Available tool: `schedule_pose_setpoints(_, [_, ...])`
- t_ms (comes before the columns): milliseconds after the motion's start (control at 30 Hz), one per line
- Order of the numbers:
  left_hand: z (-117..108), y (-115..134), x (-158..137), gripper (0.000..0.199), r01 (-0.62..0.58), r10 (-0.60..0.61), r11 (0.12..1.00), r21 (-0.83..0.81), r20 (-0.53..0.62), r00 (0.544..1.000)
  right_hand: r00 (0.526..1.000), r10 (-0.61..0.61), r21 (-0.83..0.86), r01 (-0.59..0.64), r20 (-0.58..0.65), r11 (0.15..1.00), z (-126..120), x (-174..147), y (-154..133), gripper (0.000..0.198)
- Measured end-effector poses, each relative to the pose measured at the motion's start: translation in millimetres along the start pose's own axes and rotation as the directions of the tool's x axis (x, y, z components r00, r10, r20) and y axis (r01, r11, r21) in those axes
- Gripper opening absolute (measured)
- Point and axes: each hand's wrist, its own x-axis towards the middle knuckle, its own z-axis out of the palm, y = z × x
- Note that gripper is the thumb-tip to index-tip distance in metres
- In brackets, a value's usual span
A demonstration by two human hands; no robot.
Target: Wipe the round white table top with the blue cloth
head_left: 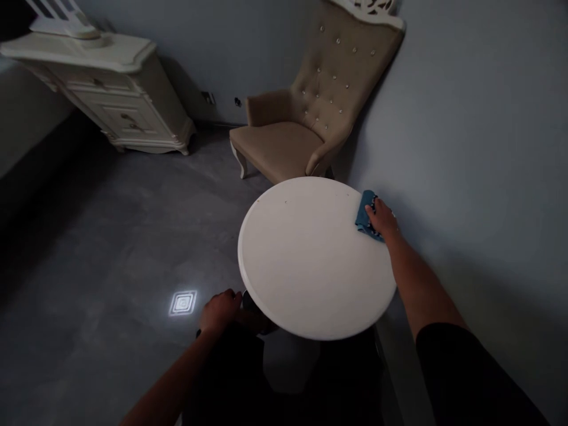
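Observation:
A folded blue cloth (364,214) lies against the right far edge of a round white tabletop (310,260). My right hand (382,219) is closed on this cloth and presses it to the surface, with the arm stretched out along the table's right side. Below the table's left edge, my left hand (220,310) hangs low over dark clothing, apart from the tabletop. Its fingers are in shadow, and I cannot tell whether they curl round anything. A few tiny dark specks show near the tabletop's far rim.
Behind the table stands a tan armchair (277,145) with a buttoned back. The grey wall (479,148) runs close along the table's right side. At the back left is a cream cabinet (128,112). A bright square patch of light (183,303) falls on the grey floor (133,236).

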Motion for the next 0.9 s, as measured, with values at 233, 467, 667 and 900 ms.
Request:
schedule_pose_setpoints(233, [6,13,-12,0.059,-0.061,0.062,0.998,0.028,-0.045,0.997,0.999,-0.03,-0.078,0.028,-0.024,0.997,-2,-140,52,0.092])
schedule_pose_setpoints(467, [7,22,-31,0.051,-0.096,0.1,0.994,0.049,-0.082,0.992,0.988,-0.138,-0.058,0.134,-0.072,0.989,11,-273,78,0.084])
schedule_pose_setpoints(667, [14,16,-39,0.047,-0.093,0.097,0.994,0.051,-0.1,0.99,0.899,-0.421,-0.173,0.399,-0.118,0.901,1,-319,58,0.082])
schedule_pose_setpoints(900, [21,3,-28,0.042,-0.059,0.061,0.998,0.019,-0.089,0.994,0.774,-0.633,-0.16,0.627,0.016,0.763,-10,-366,-56,0.092])
